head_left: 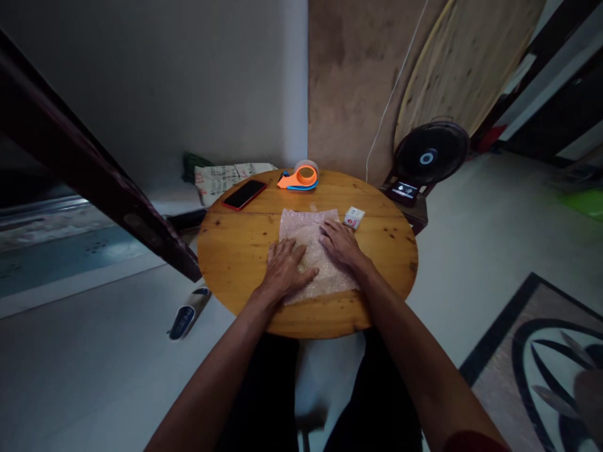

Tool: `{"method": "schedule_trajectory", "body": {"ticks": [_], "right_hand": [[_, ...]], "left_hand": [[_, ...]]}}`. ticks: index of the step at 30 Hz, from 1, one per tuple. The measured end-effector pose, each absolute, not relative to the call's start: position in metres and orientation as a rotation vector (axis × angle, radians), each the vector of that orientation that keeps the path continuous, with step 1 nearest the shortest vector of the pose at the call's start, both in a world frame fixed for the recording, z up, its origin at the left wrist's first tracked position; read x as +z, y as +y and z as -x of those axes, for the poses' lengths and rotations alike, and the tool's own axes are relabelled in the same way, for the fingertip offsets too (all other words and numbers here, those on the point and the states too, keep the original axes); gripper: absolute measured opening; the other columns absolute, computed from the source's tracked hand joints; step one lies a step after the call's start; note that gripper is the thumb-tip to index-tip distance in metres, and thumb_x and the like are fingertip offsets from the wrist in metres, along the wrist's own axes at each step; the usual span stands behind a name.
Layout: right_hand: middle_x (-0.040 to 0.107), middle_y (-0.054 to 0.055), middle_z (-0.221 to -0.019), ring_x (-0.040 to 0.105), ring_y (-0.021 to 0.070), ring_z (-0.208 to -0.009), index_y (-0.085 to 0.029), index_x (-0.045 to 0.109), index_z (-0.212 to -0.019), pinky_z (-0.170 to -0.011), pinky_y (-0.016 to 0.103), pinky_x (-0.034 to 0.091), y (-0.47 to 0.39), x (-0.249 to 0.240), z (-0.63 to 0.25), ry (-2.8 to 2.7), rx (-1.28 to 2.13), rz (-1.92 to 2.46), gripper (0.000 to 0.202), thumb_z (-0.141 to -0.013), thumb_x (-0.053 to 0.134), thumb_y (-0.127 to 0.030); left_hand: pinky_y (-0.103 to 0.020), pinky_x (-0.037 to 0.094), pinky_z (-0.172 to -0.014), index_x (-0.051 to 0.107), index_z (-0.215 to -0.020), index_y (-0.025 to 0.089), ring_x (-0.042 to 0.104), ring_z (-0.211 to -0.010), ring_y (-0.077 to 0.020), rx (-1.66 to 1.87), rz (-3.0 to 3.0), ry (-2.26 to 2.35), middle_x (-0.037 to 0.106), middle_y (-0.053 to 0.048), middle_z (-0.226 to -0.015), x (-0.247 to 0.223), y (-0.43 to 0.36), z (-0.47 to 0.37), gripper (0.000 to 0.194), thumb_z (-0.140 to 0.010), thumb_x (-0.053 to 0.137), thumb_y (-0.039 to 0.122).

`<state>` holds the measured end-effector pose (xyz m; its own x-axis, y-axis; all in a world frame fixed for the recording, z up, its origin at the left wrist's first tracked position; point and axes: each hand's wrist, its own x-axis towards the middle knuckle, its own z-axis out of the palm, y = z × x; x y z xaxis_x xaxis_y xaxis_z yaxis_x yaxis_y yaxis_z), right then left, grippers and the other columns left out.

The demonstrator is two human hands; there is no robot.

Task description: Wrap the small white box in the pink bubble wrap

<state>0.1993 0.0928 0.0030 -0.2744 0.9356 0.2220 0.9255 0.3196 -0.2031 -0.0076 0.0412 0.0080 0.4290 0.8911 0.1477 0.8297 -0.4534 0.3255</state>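
A sheet of pinkish bubble wrap (pixel 313 251) lies flat on a round wooden table (pixel 235 263). My left hand (pixel 285 269) rests on its left edge, fingers spread and thumb pointing right. On the upper right part of the sheet lies my right hand (pixel 340 242), its fingers stretched out flat. Just beyond those fingertips stands a small white box (pixel 353 217) with a red mark. An orange tape dispenser (pixel 301 177) with a blue part sits at the table's far side. To its left lies a phone (pixel 244 194) with a red edge and dark screen.
Behind the table's left side is a printed sack (pixel 230 179) against the wall. A round black fan (pixel 431 154) stands at the back right, near a large round wooden board (pixel 466 63). A shoe (pixel 188 314) lies on the floor at left. A patterned floor inlay (pixel 541 351) shows at right.
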Motion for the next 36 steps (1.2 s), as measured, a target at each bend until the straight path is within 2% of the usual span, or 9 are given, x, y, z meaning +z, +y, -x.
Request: {"method": "schedule_trajectory", "body": {"ticks": [7,11,16,20,23,25,31,36], "right_hand": [[0.050,0.013,-0.142,0.045,0.0257,-0.131,-0.015,0.055,-0.130,-0.107,0.039,0.033,0.087,0.008,-0.209,-2.252,0.081,1.580,0.042,-0.096,0.038,-0.033],[0.056,0.012,-0.136,0.048,0.0257,-0.127,-0.016,0.058,-0.126,-0.107,0.040,0.031,0.089,0.008,-0.212,-2.256,0.083,1.571,0.039,-0.096,0.038,-0.032],[0.053,0.012,-0.139,0.047,0.0291,-0.127,-0.017,0.058,-0.126,-0.106,0.044,0.029,0.092,0.003,-0.211,-2.251,0.045,1.632,0.039,-0.094,0.042,-0.033],[0.054,0.011,-0.138,0.047,0.0272,-0.126,-0.017,0.058,-0.125,-0.107,0.042,0.028,0.091,0.003,-0.211,-2.240,0.049,1.607,0.038,-0.093,0.044,-0.033],[0.055,0.011,-0.138,0.047,0.0270,-0.127,-0.017,0.058,-0.125,-0.107,0.042,0.028,0.091,0.003,-0.212,-2.228,0.055,1.604,0.038,-0.092,0.046,-0.033],[0.055,0.011,-0.138,0.047,0.0270,-0.126,-0.018,0.058,-0.125,-0.106,0.042,0.029,0.091,0.003,-0.212,-2.221,0.059,1.606,0.038,-0.092,0.046,-0.033],[0.057,0.011,-0.136,0.049,0.0263,-0.125,-0.018,0.059,-0.123,-0.106,0.042,0.030,0.091,0.002,-0.213,-2.195,0.064,1.563,0.037,-0.092,0.045,-0.030],[0.063,0.011,-0.127,0.053,0.0253,-0.119,-0.017,0.064,-0.115,-0.102,0.039,0.035,0.091,0.007,-0.213,-2.100,0.083,1.558,0.034,-0.092,0.040,-0.026]], "left_hand": [[-0.065,0.011,-0.114,0.042,-0.143,0.023,0.025,-0.143,-0.0386,0.185,-2.511,1.446,0.034,-0.015,-0.154,0.026,0.059,0.025,0.081,-0.076,0.057,0.066],[-0.062,0.010,-0.115,0.037,-0.146,0.023,0.018,-0.146,-0.0372,0.004,-2.531,1.348,0.026,-0.015,-0.157,0.034,0.076,0.032,0.085,-0.075,0.058,0.065],[-0.062,0.009,-0.115,0.032,-0.149,0.023,0.015,-0.147,-0.0369,0.037,-2.533,1.354,0.021,-0.016,-0.159,0.026,0.080,0.036,0.087,-0.076,0.058,0.064],[-0.059,0.015,-0.116,0.041,-0.144,0.024,0.025,-0.145,-0.0338,0.087,-2.525,1.409,0.035,-0.014,-0.153,0.031,0.074,0.034,0.075,-0.080,0.056,0.060],[-0.049,0.027,-0.116,0.052,-0.135,0.024,0.039,-0.138,-0.0278,0.336,-2.530,1.490,0.047,-0.011,-0.146,0.039,0.073,0.020,0.055,-0.086,0.052,0.049],[-0.043,0.030,-0.115,0.054,-0.133,0.021,0.039,-0.138,-0.0259,0.430,-2.582,1.398,0.046,-0.012,-0.146,0.040,0.075,0.007,0.051,-0.088,0.052,0.045],[-0.057,0.016,-0.116,0.042,-0.143,0.021,0.023,-0.145,-0.0343,0.251,-2.613,1.251,0.031,-0.015,-0.155,0.021,0.079,-0.015,0.075,-0.082,0.051,0.064],[-0.055,0.013,-0.118,0.039,-0.146,0.020,0.020,-0.146,-0.0351,0.262,-2.594,1.271,0.028,-0.015,-0.156,0.016,0.077,-0.013,0.079,-0.081,0.051,0.063]]}}
